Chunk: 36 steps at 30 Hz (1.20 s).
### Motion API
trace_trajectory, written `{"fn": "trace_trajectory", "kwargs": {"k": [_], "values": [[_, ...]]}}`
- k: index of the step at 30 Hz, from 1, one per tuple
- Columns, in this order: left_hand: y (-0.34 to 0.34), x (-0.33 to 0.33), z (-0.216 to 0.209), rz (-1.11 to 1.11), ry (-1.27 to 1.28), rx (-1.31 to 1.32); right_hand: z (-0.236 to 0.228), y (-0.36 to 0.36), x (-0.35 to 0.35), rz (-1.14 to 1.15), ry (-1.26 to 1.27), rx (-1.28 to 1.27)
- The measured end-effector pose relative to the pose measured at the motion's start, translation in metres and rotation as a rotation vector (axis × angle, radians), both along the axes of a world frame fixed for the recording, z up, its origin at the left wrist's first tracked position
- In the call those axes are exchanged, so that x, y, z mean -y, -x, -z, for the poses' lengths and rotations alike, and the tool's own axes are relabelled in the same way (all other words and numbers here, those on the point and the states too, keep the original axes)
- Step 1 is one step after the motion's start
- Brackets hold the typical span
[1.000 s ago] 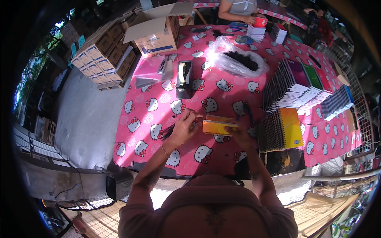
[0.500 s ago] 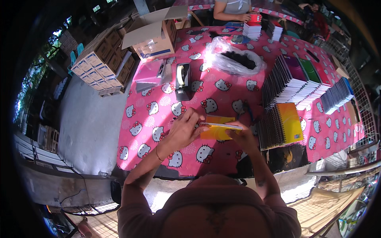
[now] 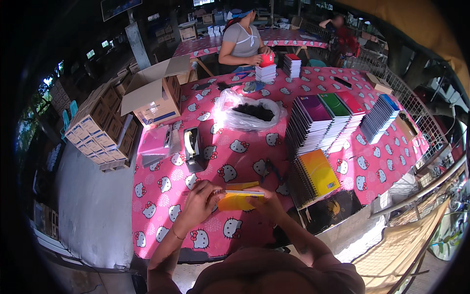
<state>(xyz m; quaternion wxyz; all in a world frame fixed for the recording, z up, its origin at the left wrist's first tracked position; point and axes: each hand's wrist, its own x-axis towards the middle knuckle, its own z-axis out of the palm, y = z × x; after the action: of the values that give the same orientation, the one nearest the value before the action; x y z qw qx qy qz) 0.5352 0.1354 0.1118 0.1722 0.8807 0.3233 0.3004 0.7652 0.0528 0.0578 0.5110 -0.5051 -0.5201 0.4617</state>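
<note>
1. Boxes (image 3: 100, 130): stacked on the floor (image 3: 88, 210), left of the table (image 3: 264, 231).
2. Carton (image 3: 159, 105): set at the table's far left, flaps raised.
3. Tape dispenser (image 3: 194, 156): stood right of the pink sheets (image 3: 155, 141).
4. Left hand (image 3: 198, 202): fingers curled, tips brought near the thumb at the notebook's left end; whether it is gripped cannot be told.
5. Notebook (image 3: 235, 203): yellow, held between the hands over the table, page edge turned up.
6. Right hand (image 3: 269, 206): closed on the notebook's right end, thumb laid on the cover.
7. Yellow stack (image 3: 319, 174): placed right of the right hand.
</note>
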Motion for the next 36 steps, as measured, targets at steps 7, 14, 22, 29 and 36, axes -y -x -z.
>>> {"fn": "trace_trajectory", "kwargs": {"k": [7, 14, 22, 29, 36], "values": [[-0.003, 0.006, -0.021, 0.011, 0.011, -0.16, -0.01, -0.004, 0.009, 0.007, -0.029, 0.11], [-0.021, 0.062, 0.037, -0.157, -0.215, -0.488, -0.005, 0.007, 0.01, 0.103, -0.052, -0.193], [-0.026, 0.065, 0.028, -0.149, -0.2, -0.405, -0.005, 0.009, 0.008, 0.101, -0.005, -0.283], [-0.032, 0.042, 0.012, -0.156, -0.288, -0.401, -0.018, 0.019, 0.011, 0.081, 0.004, -0.325], [-0.039, 0.025, -0.001, -0.249, -0.392, -0.406, -0.018, 0.022, 0.013, 0.042, 0.028, -0.245]]}}
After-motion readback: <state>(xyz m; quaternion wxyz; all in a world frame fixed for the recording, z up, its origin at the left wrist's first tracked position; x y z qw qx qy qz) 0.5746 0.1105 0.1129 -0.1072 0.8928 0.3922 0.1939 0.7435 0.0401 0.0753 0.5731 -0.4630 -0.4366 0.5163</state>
